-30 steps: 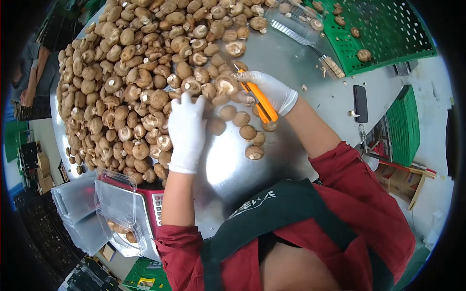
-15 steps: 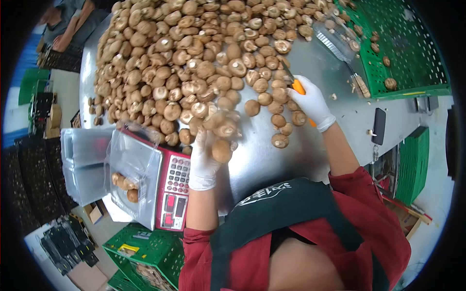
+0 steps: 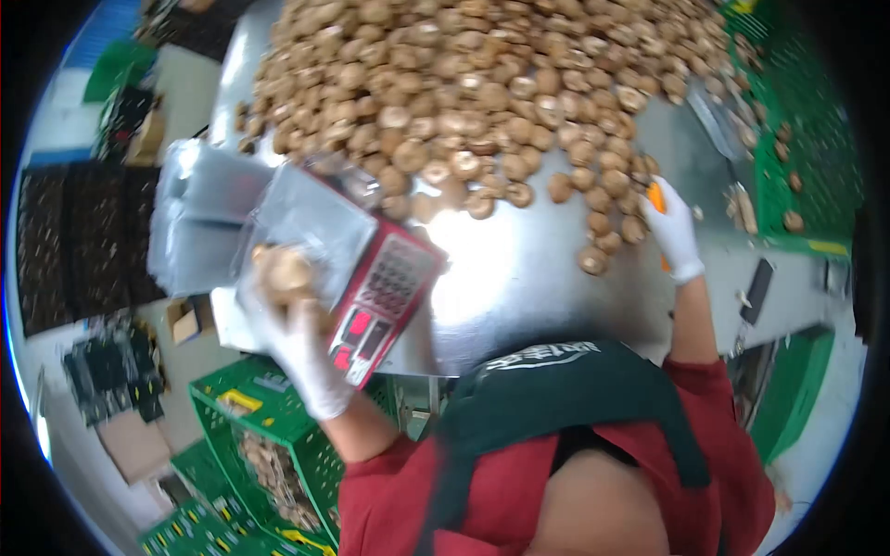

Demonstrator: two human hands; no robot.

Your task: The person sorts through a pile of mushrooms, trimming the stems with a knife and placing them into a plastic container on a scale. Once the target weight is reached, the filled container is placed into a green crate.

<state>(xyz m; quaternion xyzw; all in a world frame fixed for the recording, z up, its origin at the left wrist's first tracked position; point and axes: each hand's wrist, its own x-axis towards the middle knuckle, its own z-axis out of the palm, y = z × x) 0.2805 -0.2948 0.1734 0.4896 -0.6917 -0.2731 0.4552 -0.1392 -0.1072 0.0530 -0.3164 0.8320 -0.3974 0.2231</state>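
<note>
My left hand [image 3: 301,347], in a white glove and smeared by motion, is over the clear plastic bag or tray on the scale [image 3: 394,278]. Brown mushrooms [image 3: 287,269] show at its fingertips, and the fingers look curled on them. Which ones lie in the plastic under them is blurred. Also gloved in white, my right hand [image 3: 674,236] is closed around the orange handle of a knife [image 3: 656,197], beside the right edge of the mushroom pile [image 3: 464,102]. The blade is hard to make out.
Stacked clear plastic trays [image 3: 195,222] lie left of the scale. A green crate [image 3: 807,204] stands at the right, with a brush-like tool [image 3: 744,208] and a black object [image 3: 757,290] near it. Another green crate [image 3: 250,408] with mushrooms is below the metal table [image 3: 519,296].
My left hand has carried mushrooms from the pile leftward to the plastic on the scale. My right hand still grips the knife. The camera view has shifted and turned.
</note>
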